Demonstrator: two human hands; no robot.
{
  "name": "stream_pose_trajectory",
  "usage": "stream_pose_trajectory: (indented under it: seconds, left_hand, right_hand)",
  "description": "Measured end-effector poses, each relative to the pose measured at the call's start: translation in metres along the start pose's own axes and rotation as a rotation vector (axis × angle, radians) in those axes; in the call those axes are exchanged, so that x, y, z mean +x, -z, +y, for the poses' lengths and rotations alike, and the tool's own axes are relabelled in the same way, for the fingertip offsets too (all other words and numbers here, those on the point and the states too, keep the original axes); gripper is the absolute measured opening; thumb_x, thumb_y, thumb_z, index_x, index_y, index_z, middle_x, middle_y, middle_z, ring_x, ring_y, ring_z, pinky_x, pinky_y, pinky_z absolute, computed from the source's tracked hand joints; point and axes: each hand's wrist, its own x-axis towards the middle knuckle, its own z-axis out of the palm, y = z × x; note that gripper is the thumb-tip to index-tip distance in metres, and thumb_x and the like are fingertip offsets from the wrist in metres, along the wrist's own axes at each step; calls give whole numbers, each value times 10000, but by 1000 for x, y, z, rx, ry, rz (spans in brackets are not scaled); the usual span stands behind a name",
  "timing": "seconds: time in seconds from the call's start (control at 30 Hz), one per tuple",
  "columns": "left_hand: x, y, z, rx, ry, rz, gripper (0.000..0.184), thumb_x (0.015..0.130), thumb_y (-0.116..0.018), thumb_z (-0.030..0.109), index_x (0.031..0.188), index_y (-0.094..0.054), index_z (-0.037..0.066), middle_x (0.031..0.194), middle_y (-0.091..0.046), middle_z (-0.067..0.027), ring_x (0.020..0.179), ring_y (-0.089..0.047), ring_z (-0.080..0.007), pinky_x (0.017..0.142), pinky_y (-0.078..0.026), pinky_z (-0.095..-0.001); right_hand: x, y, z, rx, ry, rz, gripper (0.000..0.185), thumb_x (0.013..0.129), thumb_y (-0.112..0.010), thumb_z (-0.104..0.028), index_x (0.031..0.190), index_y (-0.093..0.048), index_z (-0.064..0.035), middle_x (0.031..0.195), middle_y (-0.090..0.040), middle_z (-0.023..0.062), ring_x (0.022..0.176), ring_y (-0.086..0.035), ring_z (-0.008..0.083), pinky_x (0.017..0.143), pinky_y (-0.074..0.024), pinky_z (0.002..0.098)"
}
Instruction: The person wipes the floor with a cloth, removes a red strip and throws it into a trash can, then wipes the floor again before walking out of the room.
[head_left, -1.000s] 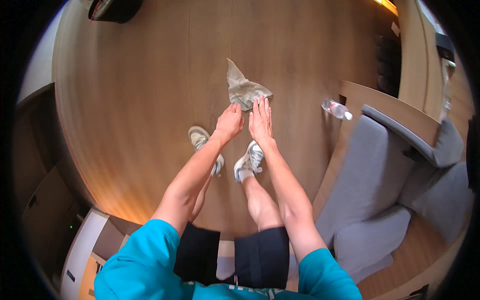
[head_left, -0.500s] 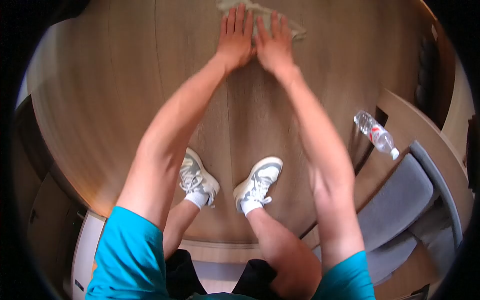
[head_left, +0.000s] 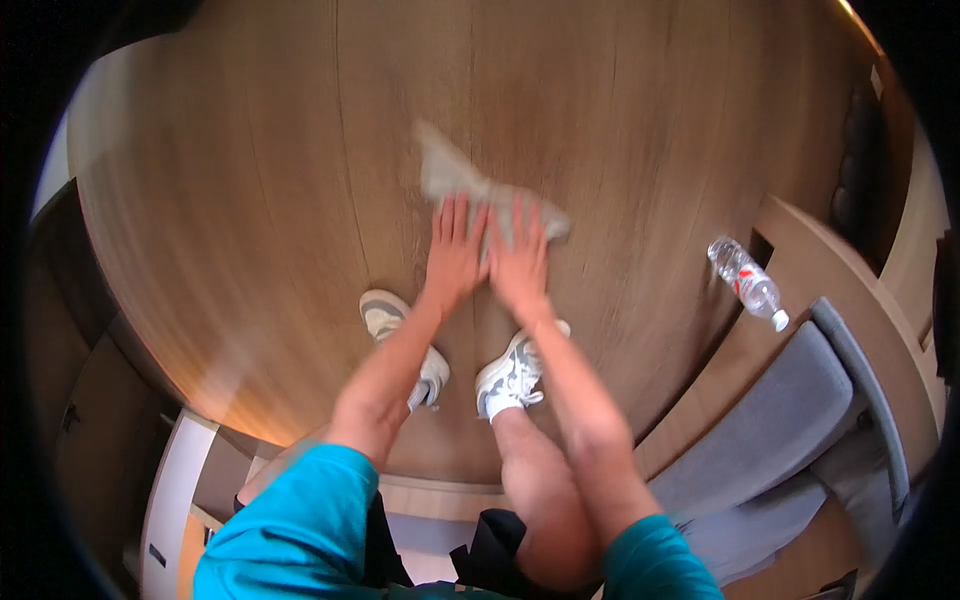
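A pale beige cloth (head_left: 460,182), blurred by motion, lies crumpled on the wooden floor (head_left: 620,130) in front of my feet. My left hand (head_left: 455,250) presses flat on the cloth's near edge, fingers stretched out and pointing away from me. Beside it, my right hand (head_left: 518,262) lies flat too, its fingers slightly spread over the cloth. The two hands nearly touch at the thumbs. Neither hand grips the cloth; part of it is hidden under the fingers.
My grey-and-white shoes (head_left: 512,375) stand on the floor just behind my hands. To the right, a clear plastic bottle (head_left: 748,282) with a white cap lies on a wooden ledge (head_left: 850,262). Grey cushions (head_left: 770,410) are at the lower right; dark cabinets (head_left: 100,400) stand on the left.
Both hands have drawn back toward my feet, dragging the cloth across the floor with them. My arms are more bent than before. The bottle stays in place.
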Motion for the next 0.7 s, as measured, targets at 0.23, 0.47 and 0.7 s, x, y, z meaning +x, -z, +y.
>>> stream_pose_trajectory:
  seconds: [0.23, 0.47, 0.7]
  left_hand:
    - [-42, -6, 3, 7, 67, -73, 785, 917, -567, 446, 1545, -274, 77, 1607, -69, -297, 1474, -52, -520, 1176, -99, -634]
    - [172, 62, -19, 128, -37, 144, 831, 898, -578, 525, 1565, -256, 148, 1638, -35, -226, 1509, -29, -426, 1207, -87, -556]
    - [298, 67, -54, 63, -323, 343, 913, 857, -629, 576, 1575, -234, 173, 1641, -64, -199, 1510, -49, -407, 1203, -109, -557]
  right_hand:
    - [-23, -27, 2, -25, 60, -14, 574, 982, -527, -368, 1529, -359, -326, 1660, -112, 62, 1526, -74, 312, 1216, -119, 493]
    - [164, 65, 54, -95, 130, 231, 543, 1012, -442, -403, 1539, -336, -321, 1657, -139, 52, 1523, -100, 312, 1223, -131, 484]
    - [251, 101, 96, -79, 139, 355, 524, 1037, -391, -396, 1549, -290, -353, 1660, -118, 29, 1525, -89, 270, 1232, -133, 435]
